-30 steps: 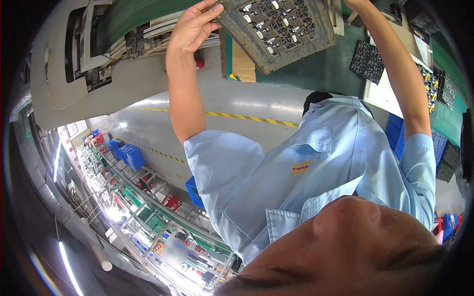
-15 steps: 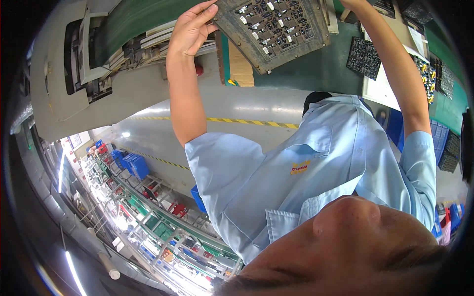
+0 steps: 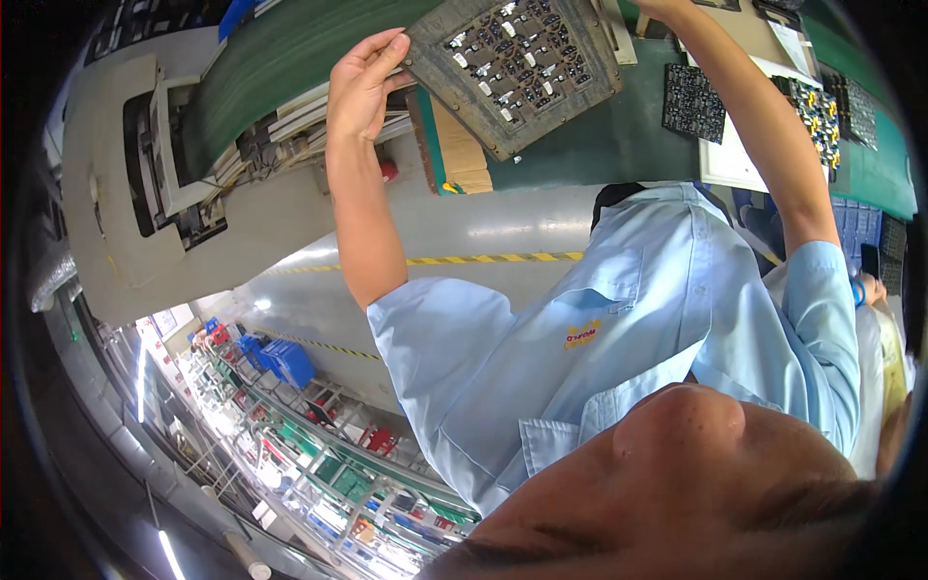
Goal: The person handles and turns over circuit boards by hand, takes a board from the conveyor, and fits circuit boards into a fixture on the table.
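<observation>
My left hand [image 3: 362,89] grips the left corner of a flat grey-brown carrier tray [image 3: 570,104], thumb and fingers pinching its edge. Small black circuit boards [image 3: 522,60] with white parts fill the tray's middle. The tray is held tilted over a green worktop [image 3: 633,116]. At the upper edge of the view my right hand [image 3: 661,6] is mostly cut off beyond the tray's right side; its fingers are hidden, so its hold cannot be made out.
A green conveyor belt [image 3: 290,58] runs at the upper left, beside a beige machine [image 3: 126,261]. Black board panels [image 3: 692,104] and yellow-and-black parts [image 3: 812,116] lie to the right. Cardboard [image 3: 459,150] sits at the worktop's edge. At far right shows another person's hand [image 3: 872,289].
The tray and my left hand have shifted slightly left in the view, with the grip kept. Another person's hand and arm have come into view at the far right.
</observation>
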`<state>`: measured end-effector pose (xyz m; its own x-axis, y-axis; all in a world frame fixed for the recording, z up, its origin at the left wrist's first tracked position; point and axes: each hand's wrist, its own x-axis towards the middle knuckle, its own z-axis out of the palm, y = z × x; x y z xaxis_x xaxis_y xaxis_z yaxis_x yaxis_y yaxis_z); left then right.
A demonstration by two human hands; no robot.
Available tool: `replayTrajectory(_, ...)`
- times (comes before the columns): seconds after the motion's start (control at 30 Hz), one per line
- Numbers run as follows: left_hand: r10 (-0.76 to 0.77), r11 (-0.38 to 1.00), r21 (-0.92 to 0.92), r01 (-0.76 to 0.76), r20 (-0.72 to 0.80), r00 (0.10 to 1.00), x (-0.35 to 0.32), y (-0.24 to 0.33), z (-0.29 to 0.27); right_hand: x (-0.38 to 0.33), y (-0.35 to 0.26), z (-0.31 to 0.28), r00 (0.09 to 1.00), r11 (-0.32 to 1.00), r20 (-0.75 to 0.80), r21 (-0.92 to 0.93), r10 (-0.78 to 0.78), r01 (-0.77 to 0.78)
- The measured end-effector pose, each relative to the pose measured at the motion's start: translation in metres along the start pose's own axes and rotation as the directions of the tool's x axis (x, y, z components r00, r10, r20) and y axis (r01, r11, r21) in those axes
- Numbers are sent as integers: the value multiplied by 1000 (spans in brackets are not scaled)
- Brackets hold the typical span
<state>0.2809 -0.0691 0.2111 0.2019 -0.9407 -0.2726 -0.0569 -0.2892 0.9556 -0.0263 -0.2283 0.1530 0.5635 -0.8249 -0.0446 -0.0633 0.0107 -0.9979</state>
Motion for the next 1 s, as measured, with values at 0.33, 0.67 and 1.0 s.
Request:
replayTrajectory(0.33,66,993,97,-60,-53,996,0,9,30,-14,11,-4,991,994,-81,35,110,-107)
replayTrajectory(0.67,126,970,213,-118,-26,992,13,15,65,-35,84,11,962,993,-266,109,62,-34)
replayTrajectory(1.0,132,953,272,-133,21,991,21,3,83,-63,75,42,916,980,-376,-83,139,-183)
